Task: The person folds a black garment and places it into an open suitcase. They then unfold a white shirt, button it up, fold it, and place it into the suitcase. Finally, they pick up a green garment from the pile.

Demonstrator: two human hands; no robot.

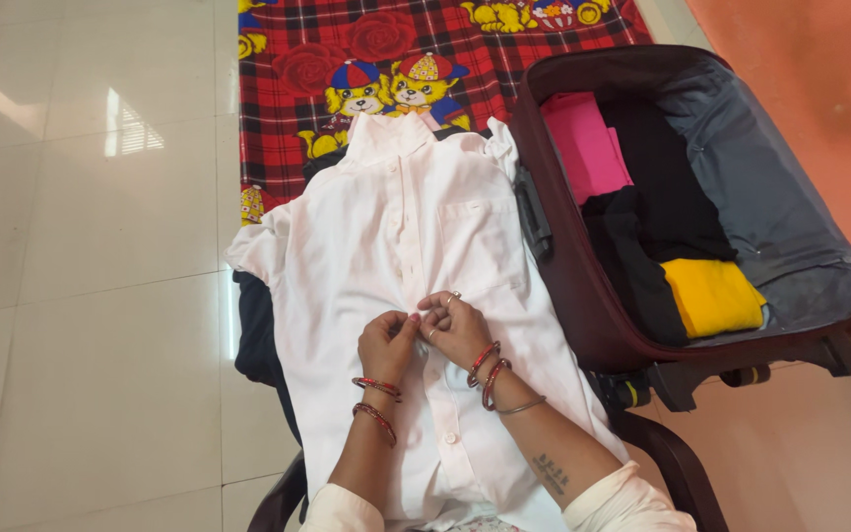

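Both hands, left (386, 345) and right (455, 330), together, pinching the shirt (396, 246) placket mid-front, at a button. Shirt lies flat, collar away, over a chair (672, 453); open suitcase (583, 296) beside it on the right.

Both forearms reach forward from the bottom of the view and meet near the middle, wrists close together. The left hand (386, 340) is turned palm down, its fingers curled and its fingertips (409, 319) pinched together, pointing toward the other hand. The right hand (457, 328) sits just beside it, touching or almost touching at the fingertips, with fingers bent inward in a matching pinch and a ring on one finger. Each wrist carries red bangles, and the right one a thin metal bangle too. The right forearm shows a small dark tattoo. Pale sleeves cover both upper arms.
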